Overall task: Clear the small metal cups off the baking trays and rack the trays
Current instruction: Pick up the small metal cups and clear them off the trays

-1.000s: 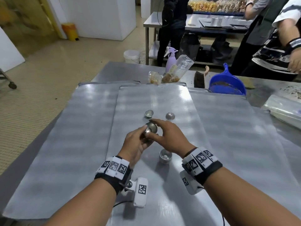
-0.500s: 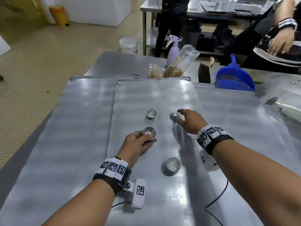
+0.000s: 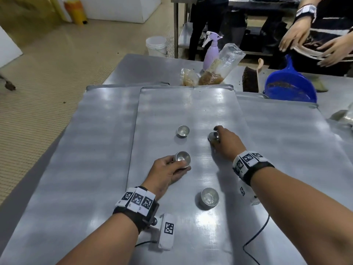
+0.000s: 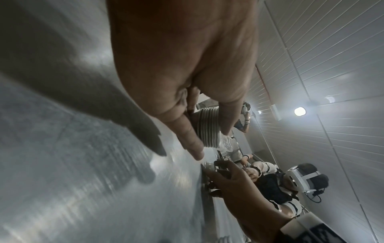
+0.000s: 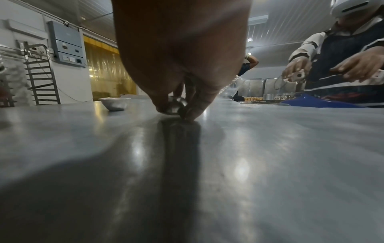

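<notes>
Three flat baking trays lie overlapped on the steel table, and the top tray (image 3: 191, 108) carries small metal cups. My left hand (image 3: 168, 169) holds a stack of nested cups (image 3: 183, 158) just above this tray; the left wrist view shows the stack's (image 4: 208, 127) ribbed edges between thumb and fingers. My right hand (image 3: 225, 142) pinches an overturned cup (image 3: 213, 136) that rests on the tray, its dome (image 5: 175, 105) caught between my fingertips. One loose cup (image 3: 183, 130) stands at the far left, also in the right wrist view (image 5: 114, 102). Another cup (image 3: 209, 197) stands near me.
A blue dustpan (image 3: 290, 87), a brush (image 3: 250, 78), a purple spray bottle (image 3: 211, 50) and bags of crumbs (image 3: 210, 77) sit beyond the trays. Another person's hands (image 3: 298, 37) work at the far right. A tray rack (image 5: 41, 82) stands by the wall.
My right hand left the stack in my left hand, reached forward and right, and closed its fingertips on the overturned cup. My left hand has stayed put with the stack.
</notes>
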A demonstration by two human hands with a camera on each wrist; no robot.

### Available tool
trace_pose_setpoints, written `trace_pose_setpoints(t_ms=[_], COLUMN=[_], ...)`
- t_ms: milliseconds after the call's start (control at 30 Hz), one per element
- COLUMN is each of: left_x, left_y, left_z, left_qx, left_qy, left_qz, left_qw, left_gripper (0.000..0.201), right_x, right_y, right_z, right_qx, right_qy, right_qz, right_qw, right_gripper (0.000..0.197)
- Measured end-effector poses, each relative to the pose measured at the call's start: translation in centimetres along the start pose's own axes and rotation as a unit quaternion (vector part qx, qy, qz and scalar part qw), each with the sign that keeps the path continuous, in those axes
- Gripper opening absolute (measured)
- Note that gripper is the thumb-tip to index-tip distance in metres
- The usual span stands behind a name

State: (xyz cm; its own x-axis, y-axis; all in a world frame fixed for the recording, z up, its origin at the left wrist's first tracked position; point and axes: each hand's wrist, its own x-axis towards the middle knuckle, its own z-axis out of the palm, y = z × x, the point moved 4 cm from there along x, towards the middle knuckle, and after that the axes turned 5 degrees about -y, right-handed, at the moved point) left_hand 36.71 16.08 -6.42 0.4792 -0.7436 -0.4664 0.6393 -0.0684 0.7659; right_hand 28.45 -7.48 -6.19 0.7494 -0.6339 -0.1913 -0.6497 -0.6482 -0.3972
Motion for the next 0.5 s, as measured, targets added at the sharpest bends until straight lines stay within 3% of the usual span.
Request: trace_pose_setpoints(t_ms=[100, 300, 500], left_x=[-0.3, -1.3, -2.7], left_y=[-0.3, -0.9, -1.5], left_z=[0.2, 0.1, -0.2], left_qx=[0.002, 0.008, 0.017], left_qy=[0.003, 0.009, 0.016], left_qz=[0.001, -0.001, 0.001], left_qw=[1.000, 1.000, 1.000], left_gripper=[0.026, 0.025, 0.020], right_x=[-1.3, -3.8, -5.4], right_y=[0.4, 0.8, 1.4], right_z=[0.0, 0.1, 0.7], right_qx=[0.027, 0.022, 0.037], right_qy=[0.005, 0.046, 0.012], right_qz=[-0.009, -0.023, -0.009], right_qw=[1.000, 0.998, 0.999], right_gripper=[0.054, 0.016, 0.027])
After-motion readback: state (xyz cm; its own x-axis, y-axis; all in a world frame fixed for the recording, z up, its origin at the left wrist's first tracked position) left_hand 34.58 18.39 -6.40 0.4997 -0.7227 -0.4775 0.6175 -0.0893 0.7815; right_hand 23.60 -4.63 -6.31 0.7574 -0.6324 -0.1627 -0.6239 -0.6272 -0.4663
